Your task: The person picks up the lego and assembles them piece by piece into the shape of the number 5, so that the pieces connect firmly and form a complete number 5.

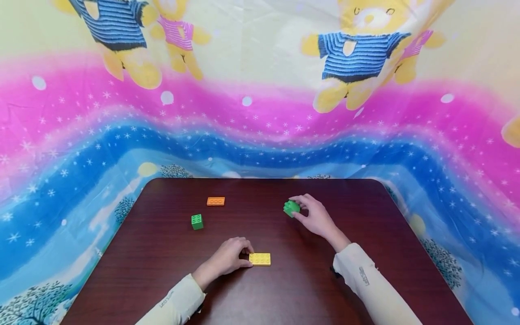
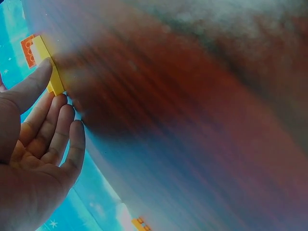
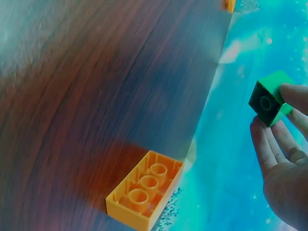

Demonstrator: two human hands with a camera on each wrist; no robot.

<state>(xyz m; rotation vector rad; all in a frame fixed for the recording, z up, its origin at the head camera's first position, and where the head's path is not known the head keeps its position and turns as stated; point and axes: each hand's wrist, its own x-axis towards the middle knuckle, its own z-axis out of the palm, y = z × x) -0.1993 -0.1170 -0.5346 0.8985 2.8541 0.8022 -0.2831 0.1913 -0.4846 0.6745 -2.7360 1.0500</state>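
My left hand (image 1: 229,257) holds the left end of a yellow toy brick (image 1: 260,259), studs up, near the front middle of the table. In the left wrist view the thumb lies against the yellow brick (image 2: 50,72), with fingertips at its lower end. Farther back on the right, my right hand (image 1: 314,216) grips a green brick (image 1: 290,208) between thumb and fingers, its studs facing left. The right wrist view shows the hollow underside of this green brick (image 3: 269,98).
Another green brick (image 1: 197,221) stands on the dark wooden table (image 1: 243,225), left of centre. Behind it lies an orange brick (image 1: 215,201), hollow side up with three round tubes showing. A printed cloth (image 1: 243,117) with bears hangs around the table's back and sides.
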